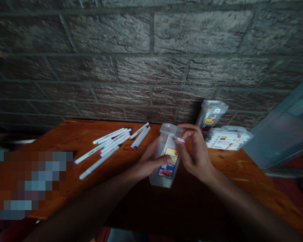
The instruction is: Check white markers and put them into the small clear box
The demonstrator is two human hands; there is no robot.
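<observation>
My left hand [151, 162] is wrapped round a clear plastic marker case [166, 158] with a yellow and blue label, held tilted above the wooden table [73, 134]. My right hand [194, 151] is closed at the case's top, its fingertips pinching the hinged clear lid [178, 138]. The case looks empty inside. Several white markers [111, 143] with coloured caps lie loose on the table to the left of my hands.
A second clear marker case [210, 116] stands upright against the brick wall [151, 60]. A third case full of markers [228, 137] lies flat beside it. A grey-blue panel [285, 131] leans at the right. A blurred patch covers the table's left front.
</observation>
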